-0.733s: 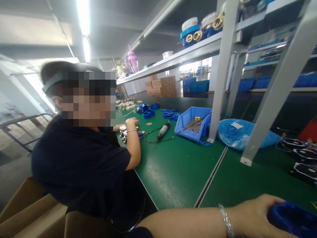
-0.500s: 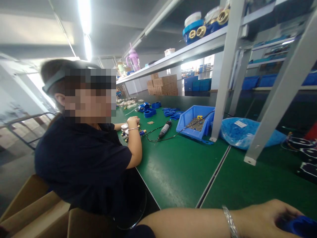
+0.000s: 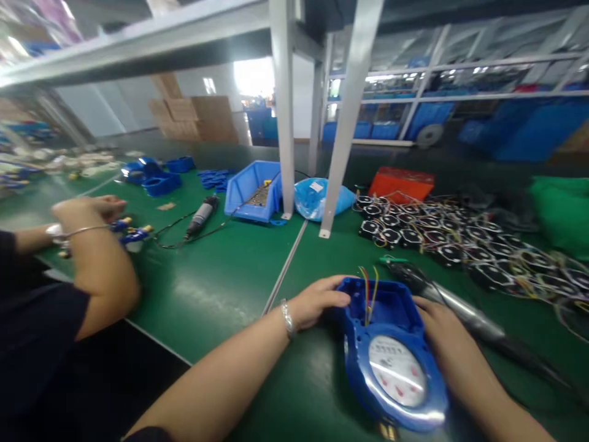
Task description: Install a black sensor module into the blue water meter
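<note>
A blue water meter (image 3: 363,368) with a white round dial lies in front of me at the table's near edge. Thin red and yellow wires (image 3: 373,294) stand up out of its open square compartment. My left hand (image 3: 319,301) grips the compartment's left corner, thumb on the rim and fingers partly hidden behind it. On the opposite side my right hand (image 3: 444,328) holds the meter's housing, its fingertips mostly out of sight. A brass fitting (image 3: 388,431) shows at the meter's lower end. Just right of my right hand lies a grey power screwdriver (image 3: 473,316).
Many black round modules with wires (image 3: 435,236) cover the right back, by a red box (image 3: 400,184). Shelf posts (image 3: 285,123) rise beyond a blue screw bin (image 3: 251,205). At left a co-worker's arm (image 3: 99,258) reaches over the table near another screwdriver (image 3: 202,215).
My view has swung right and down, from the co-worker to the water meter. Both my hands and the whole meter now show; before, only my left hand and a blue part were visible.
</note>
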Tool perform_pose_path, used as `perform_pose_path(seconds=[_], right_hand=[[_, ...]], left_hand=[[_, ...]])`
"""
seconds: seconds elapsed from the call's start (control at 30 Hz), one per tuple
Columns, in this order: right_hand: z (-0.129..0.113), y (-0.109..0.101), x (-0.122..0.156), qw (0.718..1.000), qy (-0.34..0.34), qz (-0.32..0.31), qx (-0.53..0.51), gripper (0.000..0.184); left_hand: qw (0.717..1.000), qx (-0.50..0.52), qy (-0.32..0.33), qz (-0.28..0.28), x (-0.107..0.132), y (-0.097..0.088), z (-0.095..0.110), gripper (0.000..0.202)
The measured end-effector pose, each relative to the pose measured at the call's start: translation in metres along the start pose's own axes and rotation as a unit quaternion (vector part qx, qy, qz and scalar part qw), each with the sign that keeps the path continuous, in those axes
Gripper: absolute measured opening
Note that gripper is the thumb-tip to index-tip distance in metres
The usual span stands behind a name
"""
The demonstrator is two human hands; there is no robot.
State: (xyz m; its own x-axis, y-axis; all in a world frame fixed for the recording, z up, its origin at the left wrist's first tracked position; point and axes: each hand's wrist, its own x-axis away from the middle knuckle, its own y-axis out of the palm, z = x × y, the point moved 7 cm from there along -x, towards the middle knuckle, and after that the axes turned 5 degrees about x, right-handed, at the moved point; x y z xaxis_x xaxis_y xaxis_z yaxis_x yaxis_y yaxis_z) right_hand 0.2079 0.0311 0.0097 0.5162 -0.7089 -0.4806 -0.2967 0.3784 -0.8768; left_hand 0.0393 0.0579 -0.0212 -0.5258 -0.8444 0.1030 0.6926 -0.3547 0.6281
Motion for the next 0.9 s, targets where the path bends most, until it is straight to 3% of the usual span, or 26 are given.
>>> perform_pose_path(seconds=[0.37,0.5,0.6,0.67,0.77,0.83,0.9], right_hand=[[-0.005,-0.021,0.0,0.992,-0.016,0.061,0.107,0.038],[0.017,-0.036,-0.001,0.988,0.064,0.08,0.119,0.046],[0.037,-0.06,-0.004,0.976,0.189,0.106,-0.031,0.049],[0.04,-0.08,-0.011,0.931,0.245,0.152,-0.224,0.048],[0.022,-0.114,-0.032,0.836,0.223,0.219,-0.45,0.041],[0.007,-0.124,-0.045,0.808,0.227,0.195,-0.507,0.043],[-0.007,-0.124,-0.051,0.8,0.235,0.163,-0.527,0.049]], left_hand=[[0.988,-0.052,-0.047,-0.135,0.009,0.014,-0.007,0.063],[0.986,-0.047,-0.055,-0.151,0.011,0.017,-0.01,0.063],[0.987,-0.049,-0.058,-0.143,0.011,0.016,-0.011,0.065],[0.987,-0.05,-0.06,-0.142,0.011,0.016,-0.011,0.066],[0.985,-0.041,-0.068,-0.151,0.011,0.018,-0.011,0.067],[0.983,-0.038,-0.069,-0.164,0.011,0.02,-0.012,0.064],[0.981,-0.038,-0.063,-0.179,0.012,0.023,-0.012,0.06]])
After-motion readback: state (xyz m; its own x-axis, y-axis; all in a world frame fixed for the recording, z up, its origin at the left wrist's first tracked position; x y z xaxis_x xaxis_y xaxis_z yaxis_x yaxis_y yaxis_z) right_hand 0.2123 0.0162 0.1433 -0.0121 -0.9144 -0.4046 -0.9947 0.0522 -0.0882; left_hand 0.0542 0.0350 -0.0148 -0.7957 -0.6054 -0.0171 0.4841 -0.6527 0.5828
